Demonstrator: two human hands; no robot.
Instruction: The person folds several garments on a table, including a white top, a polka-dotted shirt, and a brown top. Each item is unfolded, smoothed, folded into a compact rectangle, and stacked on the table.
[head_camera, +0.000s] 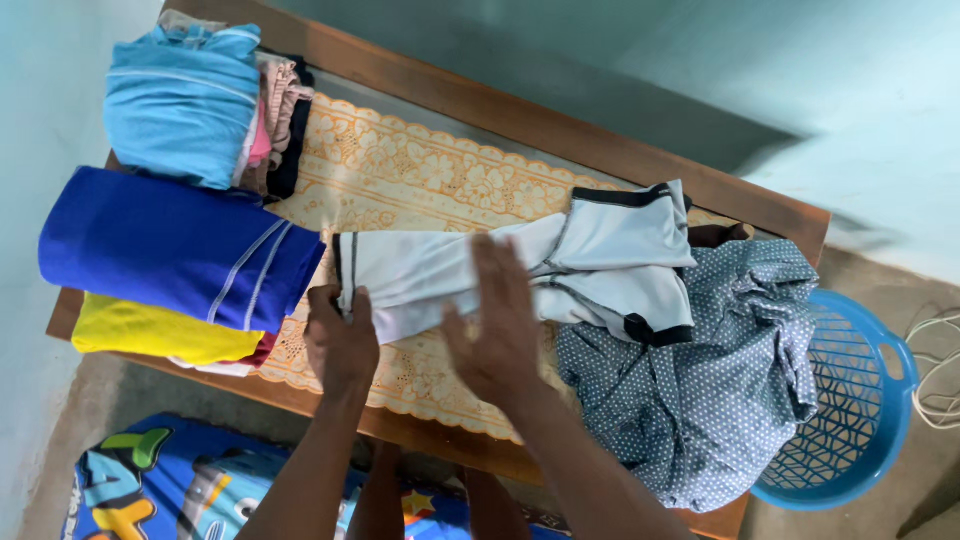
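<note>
My left hand (340, 340) pinches the near-left end of the white garment (520, 270), fingers curled shut on the cloth; my right hand (500, 325) lies flat on its middle, fingers spread and pointing away from me. The garment runs lengthwise across the table (620, 150), mid-tabletop, over a yellow lace runner (400, 170), between folded stacks (180, 250) at the left edge and a dotted grey cloth (700, 390) at the right corner.

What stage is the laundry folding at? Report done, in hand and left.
Done: folded blue garment, yellow one and light blue stack sit at the table's left end. In hand: left hand grips the white garment, right hand flat on it. Left: crumpled dotted grey garment beside the blue basket.
</note>
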